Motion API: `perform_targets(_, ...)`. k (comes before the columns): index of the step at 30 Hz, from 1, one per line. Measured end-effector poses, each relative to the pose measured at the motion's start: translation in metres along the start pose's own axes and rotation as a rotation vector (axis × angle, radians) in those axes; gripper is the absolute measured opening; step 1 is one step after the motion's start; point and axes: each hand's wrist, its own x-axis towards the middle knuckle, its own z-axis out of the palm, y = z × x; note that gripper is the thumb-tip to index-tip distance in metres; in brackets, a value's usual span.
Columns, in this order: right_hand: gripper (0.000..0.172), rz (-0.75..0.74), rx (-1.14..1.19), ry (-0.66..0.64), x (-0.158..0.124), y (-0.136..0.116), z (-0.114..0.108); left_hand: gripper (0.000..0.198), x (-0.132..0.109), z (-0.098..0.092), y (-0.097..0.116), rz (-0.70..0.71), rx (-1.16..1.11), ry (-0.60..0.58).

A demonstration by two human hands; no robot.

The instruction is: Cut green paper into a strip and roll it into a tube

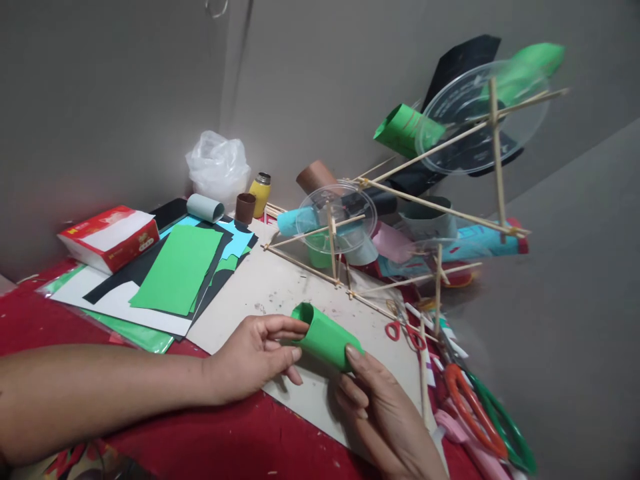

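A green paper tube is held over the pale board, tilted with its open end toward the left. My right hand is closed on the tube's right end, thumb on top and fingers curled beneath. At the other end, my left hand has its fingers stretched out, the tips reaching the tube's opening and touching its edge. The left thumb stands apart from the paper. Part of the left fingertips is hidden by the tube.
Bamboo-stick frames with clear plastic lids and paper tubes stand at the right. Red-handled scissors lie beside them; orange-handled scissors are nearer. Green paper sheets, a red tissue pack and a yellow bottle sit left and behind.
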Motion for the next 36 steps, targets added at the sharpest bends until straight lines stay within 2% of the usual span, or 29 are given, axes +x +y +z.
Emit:
perform_targets(5, 0.028, 0.003, -0.013, -0.009, 0.0, 0.001, -0.001, 0.037, -0.002, 0.001, 0.001, -0.011, 0.06, 0.017)
perform_targets(10, 0.033, -0.082, -0.159, 0.067, -0.003, 0.002, 0.002, 0.035, -0.003, 0.003, 0.004, -0.052, 0.036, -0.012)
perform_targets(15, 0.036, -0.125, -0.257, 0.081, -0.006, 0.003, 0.004, 0.031, -0.002, 0.001, -0.001, -0.034, -0.008, -0.034)
perform_targets(20, 0.036, -0.161, -0.307, 0.08, -0.008, 0.006, 0.0, 0.033, -0.001, -0.001, -0.003, -0.01, 0.052, -0.059)
perform_targets(27, 0.032, -0.222, -0.422, 0.074, -0.008, 0.01, -0.009, 0.04, -0.001, -0.001, 0.002, -0.053, 0.054, -0.084)
perform_targets(36, 0.036, -0.256, -0.498, 0.08, -0.012, 0.007, -0.006, 0.038, 0.001, -0.002, 0.004, -0.063, 0.05, -0.131)
